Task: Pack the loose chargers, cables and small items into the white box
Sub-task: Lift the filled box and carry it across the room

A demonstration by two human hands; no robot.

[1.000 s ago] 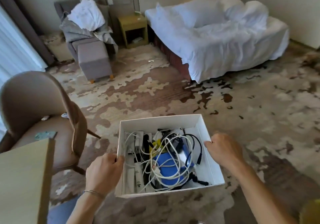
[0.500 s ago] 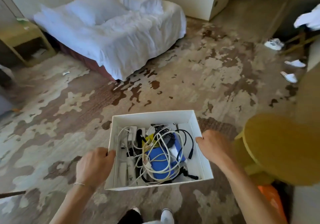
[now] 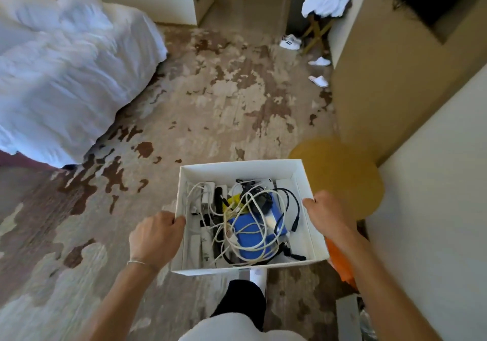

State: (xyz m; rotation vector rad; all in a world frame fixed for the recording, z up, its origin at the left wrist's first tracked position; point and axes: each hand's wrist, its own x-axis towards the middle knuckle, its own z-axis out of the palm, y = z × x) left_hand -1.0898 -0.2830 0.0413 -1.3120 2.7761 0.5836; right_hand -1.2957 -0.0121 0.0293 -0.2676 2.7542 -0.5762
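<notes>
White box (image 3: pixel 238 168): open-topped, rectangular, sitting level above the carpet; holding tangled white cables (image 3: pixel 250 238), a black cable (image 3: pixel 293 206), white chargers (image 3: pixel 208 195), a blue item (image 3: pixel 249 231).

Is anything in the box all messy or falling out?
Messy, yes: the white cables are tangled in loops over the blue item. Nothing hangs over the white box, which the left hand and right hand grip by its sides.

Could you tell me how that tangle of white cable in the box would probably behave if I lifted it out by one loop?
The white cable would probably be floppy, since it lies in loose, sagging coils. It seems interlaced with the black cable and drapes over the blue item, so it may drag those along.
</notes>
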